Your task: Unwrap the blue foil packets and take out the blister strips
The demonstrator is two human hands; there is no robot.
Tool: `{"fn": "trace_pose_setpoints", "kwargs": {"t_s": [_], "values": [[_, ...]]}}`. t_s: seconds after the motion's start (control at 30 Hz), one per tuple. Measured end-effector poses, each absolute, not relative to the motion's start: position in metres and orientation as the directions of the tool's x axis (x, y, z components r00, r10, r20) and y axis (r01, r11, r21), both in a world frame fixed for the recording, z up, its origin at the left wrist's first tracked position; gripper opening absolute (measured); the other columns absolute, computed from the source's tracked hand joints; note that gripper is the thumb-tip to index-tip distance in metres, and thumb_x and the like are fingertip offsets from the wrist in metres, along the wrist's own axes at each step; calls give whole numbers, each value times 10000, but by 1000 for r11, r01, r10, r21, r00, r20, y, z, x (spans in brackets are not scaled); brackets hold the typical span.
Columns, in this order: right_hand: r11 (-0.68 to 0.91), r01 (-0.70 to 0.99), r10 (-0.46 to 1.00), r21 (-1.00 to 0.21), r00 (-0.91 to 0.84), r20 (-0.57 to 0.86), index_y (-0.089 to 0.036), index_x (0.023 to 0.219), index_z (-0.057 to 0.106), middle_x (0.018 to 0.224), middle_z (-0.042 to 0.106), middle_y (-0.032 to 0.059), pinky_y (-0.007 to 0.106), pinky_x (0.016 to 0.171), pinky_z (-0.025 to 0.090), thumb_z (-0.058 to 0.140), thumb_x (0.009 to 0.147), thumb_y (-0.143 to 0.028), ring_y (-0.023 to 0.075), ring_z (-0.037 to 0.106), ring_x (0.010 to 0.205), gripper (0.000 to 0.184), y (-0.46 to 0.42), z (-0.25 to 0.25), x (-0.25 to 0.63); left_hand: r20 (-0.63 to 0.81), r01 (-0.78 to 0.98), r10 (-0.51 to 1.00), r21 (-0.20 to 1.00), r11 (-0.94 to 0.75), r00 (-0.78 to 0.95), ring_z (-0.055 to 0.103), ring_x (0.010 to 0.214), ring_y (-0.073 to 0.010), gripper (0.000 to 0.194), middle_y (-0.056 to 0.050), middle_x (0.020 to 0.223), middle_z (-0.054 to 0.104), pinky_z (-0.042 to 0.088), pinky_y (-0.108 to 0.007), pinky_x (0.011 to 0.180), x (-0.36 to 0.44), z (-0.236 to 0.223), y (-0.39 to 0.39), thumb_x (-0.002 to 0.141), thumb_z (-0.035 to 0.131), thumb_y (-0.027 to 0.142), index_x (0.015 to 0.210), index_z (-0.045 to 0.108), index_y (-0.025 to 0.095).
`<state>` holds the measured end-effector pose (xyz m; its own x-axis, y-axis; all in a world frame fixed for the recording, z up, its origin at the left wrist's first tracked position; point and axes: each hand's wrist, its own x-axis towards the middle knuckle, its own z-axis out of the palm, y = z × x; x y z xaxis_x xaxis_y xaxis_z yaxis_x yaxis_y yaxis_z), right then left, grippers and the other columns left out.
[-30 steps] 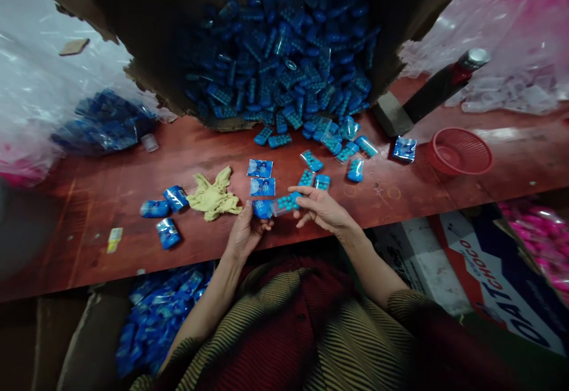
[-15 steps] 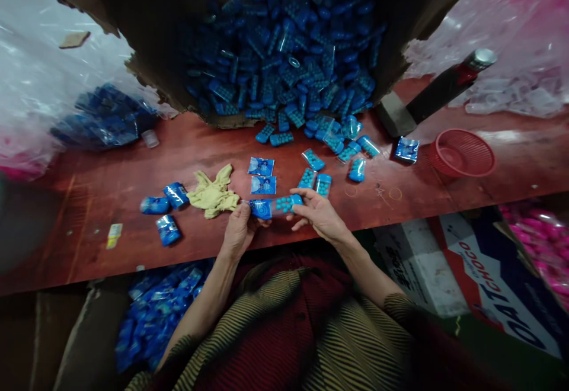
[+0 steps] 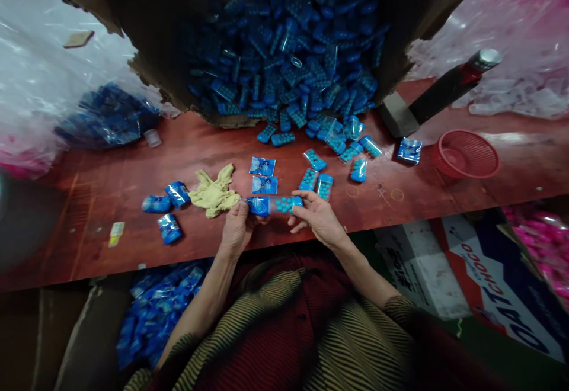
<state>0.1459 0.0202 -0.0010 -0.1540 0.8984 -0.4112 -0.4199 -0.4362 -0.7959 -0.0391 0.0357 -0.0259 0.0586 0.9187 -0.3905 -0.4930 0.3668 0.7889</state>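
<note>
My left hand [image 3: 235, 225] pinches a printed blue plastic sleeve [image 3: 258, 205] by its left end, just above the table. My right hand [image 3: 317, 216] has its thumb and fingers around the blue end of a small clear bottle [image 3: 287, 204] with blue balls inside. Sleeve and bottle lie in one line, and I cannot tell whether they touch. Beyond them rest two flat blue sleeves [image 3: 264, 185]. More filled bottles [image 3: 324, 186] lie past my right fingers. A crumpled yellow glove [image 3: 214, 192] is left of the sleeves. Farther left are several blue-wrapped bottles [image 3: 169, 228].
A torn cardboard box [image 3: 146, 77] spills many filled bottles onto the red table [image 3: 200, 148]. On the right stand a red plastic basket [image 3: 466, 169] and a dark flask [image 3: 448, 92]. Blue packs [image 3: 146, 326] fill a container below the table's front edge.
The gap between the sleeve and the bottle looks slightly wider, with the sleeve a little farther left. Both hands keep their grip. The whole view has shifted slightly.
</note>
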Motion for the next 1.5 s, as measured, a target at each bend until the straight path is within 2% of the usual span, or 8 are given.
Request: {"fn": "trace_pose_setpoints", "kwargs": {"t_s": [0.27, 0.47, 0.7, 0.83, 0.97, 1.27, 1.37, 1.5], "values": [[-415, -371, 909, -831, -135, -394, -199, 1033, 483, 696, 562, -70, 214, 429, 549, 694, 670, -296, 69, 584, 479, 431, 17, 0, 144, -454, -520, 889, 747, 414, 57, 553, 453, -109, 265, 23, 504, 574, 522, -247, 532, -40, -23, 36, 742, 693, 373, 659, 561, 158], [-402, -340, 916, -850, -145, -375, -199, 1031, 480, 632, 552, -81, 230, 433, 533, 679, 690, -302, 69, 547, 423, 408, 17, -1, 143, -415, -497, 907, 773, 394, 73, 568, 469, -120, 280, 21, 504, 584, 525, -249, 525, -40, -22, 37, 714, 713, 401, 682, 574, 161], [-302, -240, 953, -923, -77, -292, -208, 1027, 506, 728, 561, -72, 193, 426, 489, 683, 715, -318, 28, 503, 408, 375, 14, -8, 143, -393, -492, 919, 798, 348, 12, 544, 454, -92, 291, 24, 552, 607, 502, -212, 500, -40, -20, 38, 673, 753, 371, 669, 560, 153], [-335, -292, 942, -896, -87, -324, -202, 1001, 490, 667, 536, -92, 198, 393, 470, 676, 703, -317, 31, 480, 373, 370, 15, -7, 142, -396, -488, 918, 798, 353, 17, 568, 462, -116, 285, 12, 544, 608, 509, -234, 498, -40, -19, 38, 700, 730, 382, 694, 560, 153], [-365, -290, 931, -885, -94, -353, -189, 978, 484, 650, 534, -96, 192, 370, 446, 678, 686, -310, 29, 469, 357, 371, 17, -4, 141, -377, -474, 926, 811, 343, 26, 604, 495, -134, 334, 4, 584, 640, 511, -230, 477, -40, -20, 39, 649, 761, 417, 716, 564, 155], [-362, -196, 932, -912, -78, -353, -179, 993, 502, 664, 556, -88, 195, 403, 478, 677, 693, -334, 21, 469, 370, 381, 16, -4, 142, -369, -467, 929, 823, 323, -7, 586, 481, -103, 450, 50, 571, 617, 520, -211, 468, -43, -23, 41, 532, 810, 469, 689, 531, 154], [-407, -207, 913, -890, -108, -393, -168, 960, 497, 598, 530, -102, 205, 380, 477, 652, 700, -330, 17, 421, 324, 343, 17, -1, 142, -337, -457, 941, 843, 284, -36, 573, 498, -84, 446, 62, 561, 594, 536, -214, 522, -44, -22, 41, 528, 816, 458, 662, 521, 151], [-385, -226, 923, -895, -110, -369, -177, 956, 495, 647, 538, -89, 190, 376, 478, 667, 685, -320, 19, 444, 373, 351, 16, 1, 140, -354, -462, 935, 832, 307, -17, 557, 474, -78, 437, 64, 569, 598, 533, -214, 504, -44, -19, 41, 546, 806, 462, 685, 526, 156]]}}
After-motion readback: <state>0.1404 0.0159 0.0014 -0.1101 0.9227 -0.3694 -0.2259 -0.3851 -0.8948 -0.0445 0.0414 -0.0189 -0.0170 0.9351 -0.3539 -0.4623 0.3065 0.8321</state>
